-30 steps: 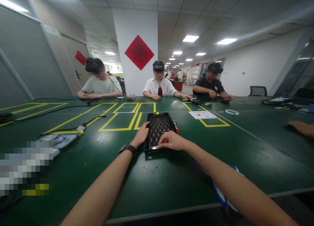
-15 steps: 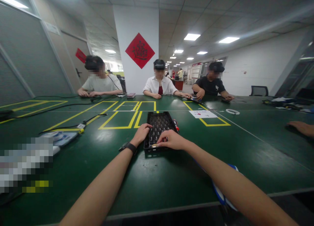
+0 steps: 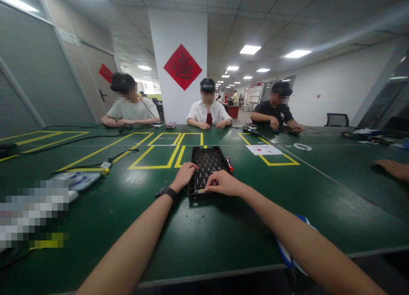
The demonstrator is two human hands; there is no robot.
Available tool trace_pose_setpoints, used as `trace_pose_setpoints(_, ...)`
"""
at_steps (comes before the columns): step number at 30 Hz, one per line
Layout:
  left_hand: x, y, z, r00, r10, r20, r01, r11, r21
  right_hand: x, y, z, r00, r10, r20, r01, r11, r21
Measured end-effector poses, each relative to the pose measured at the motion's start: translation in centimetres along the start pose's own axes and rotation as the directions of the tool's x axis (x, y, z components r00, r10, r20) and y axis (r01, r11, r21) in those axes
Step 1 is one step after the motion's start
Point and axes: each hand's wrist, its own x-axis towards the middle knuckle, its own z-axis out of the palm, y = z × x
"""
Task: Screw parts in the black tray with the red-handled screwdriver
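Observation:
A black rectangular tray (image 3: pixel 196 196) stands on the table in front of me, with rows of small shiny pieces (image 3: pixel 204 167) inside. My left hand (image 3: pixel 185 175) grips its left side, fingertips curled over the rim. At the near right corner, my right hand (image 3: pixel 225 183) is closed in a pinch over the tray. What lies between those fingertips is too small or hidden to make out. Close by the pinch, a small pale strip (image 3: pixel 200 191) shows along the tray's near end. A red and black item (image 3: pixel 230 166) sticks out past the tray's right side, partly hidden.
Yellow tape outlines (image 3: pixel 150 167) mark the green table (image 3: pixel 179 244). Right of the tray are a white sheet (image 3: pixel 263 149) and a white ring (image 3: pixel 302 147). Cables and a pouch (image 3: pixel 78 177) lie left. Three people sit opposite; another person's hand (image 3: pixel 393 169) rests at the right edge.
My hands hold nearly the same places on the tray, with only slight finger shifts of the right hand. The person opposite in the middle has drawn an arm back from the dark object.

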Motion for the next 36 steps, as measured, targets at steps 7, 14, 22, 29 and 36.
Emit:
trace_pose_setpoints(7,0.18,-0.26,0.09,1.000,0.028,0.012,-0.028,1.000,0.014,-0.03,0.13,0.07,0.999,-0.030,-0.027,0.031,0.999,0.045)
trace_pose_setpoints(14,0.12,0.06,-0.03,0.999,0.015,0.028,-0.016,1.000,0.027,-0.01,0.31,0.20,1.000,-0.004,0.007,0.003,0.997,0.081)
trace_pose_setpoints(22,0.14,-0.10,-0.02,0.999,0.034,0.020,-0.034,0.999,0.004,-0.02,0.29,0.02,0.999,-0.032,-0.005,0.032,0.996,0.081)
trace_pose_setpoints(29,0.14,0.00,-0.05,1.000,0.021,0.016,-0.020,1.000,-0.013,-0.08,0.25,-0.08,0.999,-0.031,0.011,0.030,0.997,0.070)
trace_pose_setpoints(36,0.12,-0.21,0.01,0.999,0.041,0.020,-0.041,0.999,0.006,-0.06,0.29,-0.01,1.000,-0.029,0.004,0.029,0.998,0.060)
